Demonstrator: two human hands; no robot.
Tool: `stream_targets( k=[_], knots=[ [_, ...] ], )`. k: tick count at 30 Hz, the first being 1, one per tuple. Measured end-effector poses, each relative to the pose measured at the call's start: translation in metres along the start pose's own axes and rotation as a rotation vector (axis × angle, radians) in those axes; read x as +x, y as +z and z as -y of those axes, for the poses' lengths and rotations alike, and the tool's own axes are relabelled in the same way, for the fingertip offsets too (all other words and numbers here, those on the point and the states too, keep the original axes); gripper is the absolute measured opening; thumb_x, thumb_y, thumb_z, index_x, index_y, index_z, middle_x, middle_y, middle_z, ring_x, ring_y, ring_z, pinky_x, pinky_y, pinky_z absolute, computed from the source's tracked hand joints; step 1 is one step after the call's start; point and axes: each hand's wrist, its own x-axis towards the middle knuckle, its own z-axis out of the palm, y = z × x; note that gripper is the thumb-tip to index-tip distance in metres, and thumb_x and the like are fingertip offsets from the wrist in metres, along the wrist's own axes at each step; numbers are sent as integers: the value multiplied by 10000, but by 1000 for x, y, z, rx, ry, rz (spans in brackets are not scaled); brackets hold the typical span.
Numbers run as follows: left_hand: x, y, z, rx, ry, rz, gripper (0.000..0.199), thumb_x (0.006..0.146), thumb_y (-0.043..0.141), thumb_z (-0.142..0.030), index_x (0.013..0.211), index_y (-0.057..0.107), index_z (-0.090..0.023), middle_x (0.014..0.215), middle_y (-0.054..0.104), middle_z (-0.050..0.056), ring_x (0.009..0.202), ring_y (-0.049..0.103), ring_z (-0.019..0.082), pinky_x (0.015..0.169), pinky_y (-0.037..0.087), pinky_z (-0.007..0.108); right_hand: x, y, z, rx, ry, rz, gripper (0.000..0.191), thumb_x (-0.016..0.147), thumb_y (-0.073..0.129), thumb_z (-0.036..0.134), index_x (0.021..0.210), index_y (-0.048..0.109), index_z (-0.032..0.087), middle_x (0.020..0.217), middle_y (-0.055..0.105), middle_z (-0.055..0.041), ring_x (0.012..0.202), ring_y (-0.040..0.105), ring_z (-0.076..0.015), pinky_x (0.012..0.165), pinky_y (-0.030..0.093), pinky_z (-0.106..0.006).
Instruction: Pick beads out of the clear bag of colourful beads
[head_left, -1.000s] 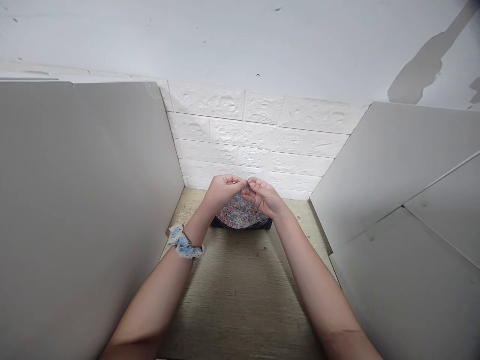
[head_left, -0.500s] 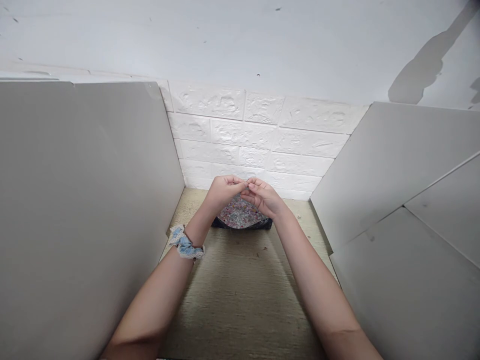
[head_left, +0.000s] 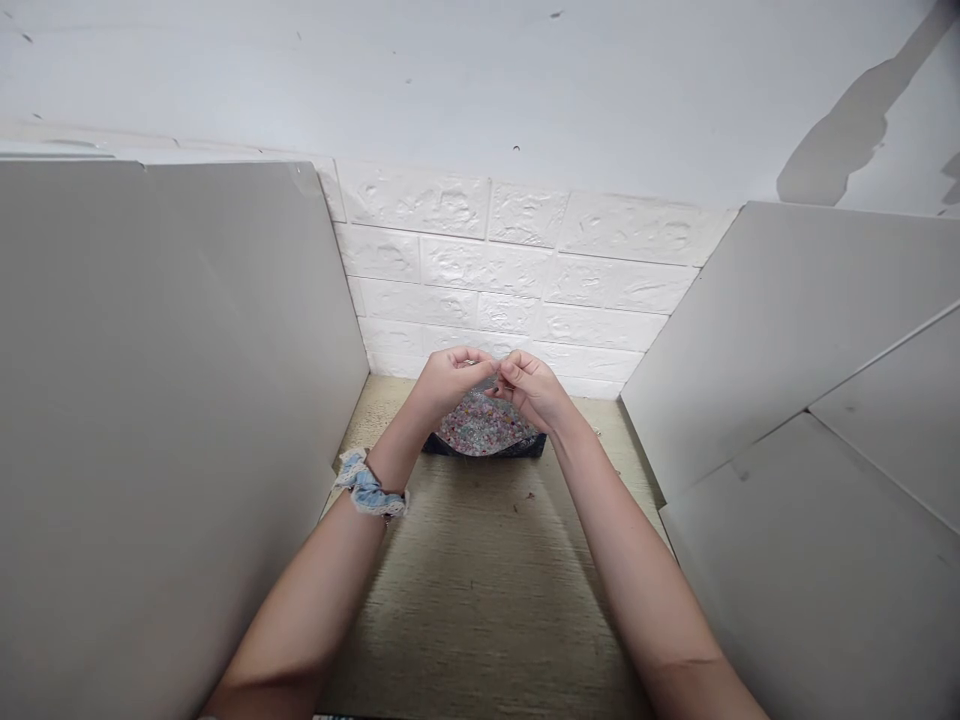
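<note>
My left hand [head_left: 451, 385] and my right hand [head_left: 531, 390] meet fingertip to fingertip above a dark-edged container [head_left: 536, 446]. Small pink, white and orange bead-like pieces [head_left: 480, 428] fill it. Both hands are closed in a pinch, thumb against forefinger. Whatever lies between the fingertips is too small to make out. The other fingers of my right hand curl beneath the pinch. A blue scrunchie with white lace trim [head_left: 369, 487] circles my left wrist. The hands hide the container's far side.
The container stands on a wood-grain tabletop [head_left: 480, 590], against a white brick-patterned wall [head_left: 487, 265]. Grey panels rise on the left [head_left: 165, 400] and the right [head_left: 817, 330]. Tiny specks [head_left: 529, 495] lie on the tabletop in front of the container.
The fingertips of my right hand have shifted slightly up and right, with the forefinger more bent. My left hand stays almost where it was. The container has not moved.
</note>
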Motion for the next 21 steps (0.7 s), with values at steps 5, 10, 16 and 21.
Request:
stream_targets(
  k=[5, 10, 16, 21],
  knots=[
    [2, -2, 3, -44, -6, 37, 253, 700, 536, -397, 657, 558, -149, 402, 331, -63, 328, 221, 25, 355, 169, 193, 0, 3, 8, -281, -116, -48, 299, 675, 611, 433, 674, 482, 164, 552, 454, 41, 530, 445, -69, 545, 380, -204],
    [2, -3, 3, -69, -34, 65, 355, 737, 464, -474, 716, 562, -133, 556, 506, -7, 298, 208, 10, 326, 120, 205, -4, 10, 17, -663, -283, -191, 220, 722, 567, 366, 680, 523, 154, 564, 440, 28, 510, 385, -70, 484, 296, -205],
    [-2, -1, 1, -60, -8, 121, 363, 752, 454, -459, 776, 579, -119, 749, 605, 57, 311, 197, -8, 326, 108, 199, -9, 19, 24, -689, -380, -242, 179, 740, 548, 333, 695, 539, 159, 619, 489, 13, 529, 406, -75, 507, 326, -213],
    [-1, -5, 1, -43, 57, 128, 297, 708, 524, -414, 737, 587, -125, 651, 578, 24, 340, 230, 2, 336, 142, 188, -8, 16, 24, -604, -426, -301, 167, 741, 550, 333, 702, 522, 174, 581, 452, 26, 531, 412, -76, 526, 342, -211]
  ],
)
